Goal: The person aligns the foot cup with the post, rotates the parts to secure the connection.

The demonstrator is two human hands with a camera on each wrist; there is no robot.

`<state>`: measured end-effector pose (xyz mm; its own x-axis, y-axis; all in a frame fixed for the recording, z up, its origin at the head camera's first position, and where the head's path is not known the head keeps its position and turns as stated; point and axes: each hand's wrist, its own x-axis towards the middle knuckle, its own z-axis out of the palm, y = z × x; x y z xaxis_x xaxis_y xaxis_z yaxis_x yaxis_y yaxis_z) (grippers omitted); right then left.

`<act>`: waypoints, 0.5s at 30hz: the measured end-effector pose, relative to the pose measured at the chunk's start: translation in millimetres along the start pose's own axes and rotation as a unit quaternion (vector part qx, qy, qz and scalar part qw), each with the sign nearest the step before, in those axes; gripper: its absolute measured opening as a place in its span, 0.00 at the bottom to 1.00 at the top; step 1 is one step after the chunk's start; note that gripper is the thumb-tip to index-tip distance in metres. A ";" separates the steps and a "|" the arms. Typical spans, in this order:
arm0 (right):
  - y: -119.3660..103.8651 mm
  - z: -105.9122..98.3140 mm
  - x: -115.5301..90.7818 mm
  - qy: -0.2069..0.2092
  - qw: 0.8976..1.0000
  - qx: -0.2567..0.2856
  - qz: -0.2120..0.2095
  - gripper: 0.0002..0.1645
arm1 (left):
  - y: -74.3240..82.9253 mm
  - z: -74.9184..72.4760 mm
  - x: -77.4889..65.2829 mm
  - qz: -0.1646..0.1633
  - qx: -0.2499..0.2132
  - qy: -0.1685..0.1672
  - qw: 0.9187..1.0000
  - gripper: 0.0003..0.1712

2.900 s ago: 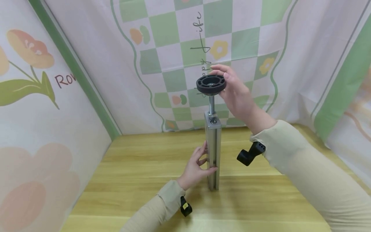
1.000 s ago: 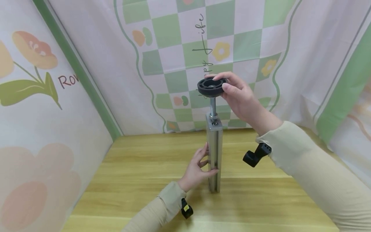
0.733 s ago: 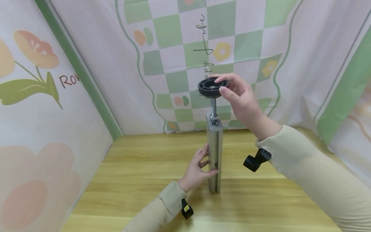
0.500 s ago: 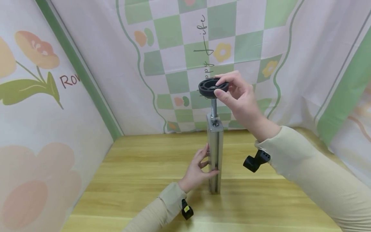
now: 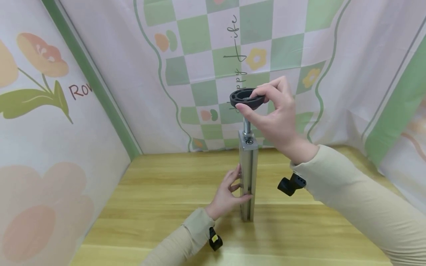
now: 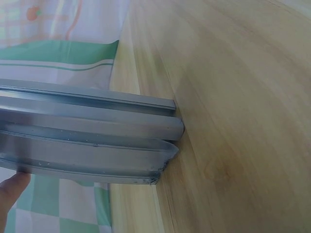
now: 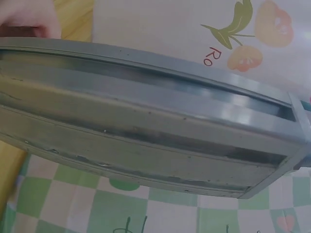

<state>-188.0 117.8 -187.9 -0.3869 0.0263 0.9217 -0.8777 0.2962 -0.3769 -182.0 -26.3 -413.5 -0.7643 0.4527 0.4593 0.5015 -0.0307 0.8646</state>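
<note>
An aluminium profile stands upright on the wooden table, a threaded rod rising from its end plate. Topping the rod is a round black levelling foot, hollow side up. My right hand pinches its rim, thumb at the near side and index finger over the far right edge. Lower down, my left hand grips the profile from the left, thumb across the near face. The left wrist view has the profile's lower end at the tabletop and one fingertip; the right wrist view shows its slotted sides.
A wood-grain table lies beneath. Behind it hangs a checked green and white curtain, with a flowered curtain on the left. Black wrist cameras sit on both sleeves.
My right thumb has travelled leftward along the near side of the levelling foot's rim, and the fingers now curl over its right edge. My left hand keeps its hold on the aluminium profile.
</note>
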 end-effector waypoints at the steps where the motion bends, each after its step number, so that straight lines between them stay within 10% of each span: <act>1: -0.1 0.6 0.1 0.004 1.000 -0.006 -0.006 0.15 | 0.0 0.0 0.1 -0.001 0.000 0.000 1.000 0.56; 7: 5.4 -0.3 -1.3 0.007 1.000 0.011 -0.003 0.31 | -0.3 0.1 0.1 0.003 0.002 0.001 1.000 0.56; 10: 10.0 -3.4 -0.3 -0.012 0.996 0.075 0.052 0.24 | -0.3 -0.1 -0.2 0.001 0.002 0.000 1.000 0.56; 15: 18.9 -4.5 7.5 -0.070 0.939 0.280 0.186 0.16 | -0.8 -0.3 -0.3 0.000 0.004 -0.003 1.000 0.56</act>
<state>-206.3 128.0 -187.7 -0.6954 -0.1094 0.7103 -0.6702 -0.2581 -0.6959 -182.2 -26.7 -414.2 -0.7625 0.4573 0.4577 0.5039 -0.0239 0.8634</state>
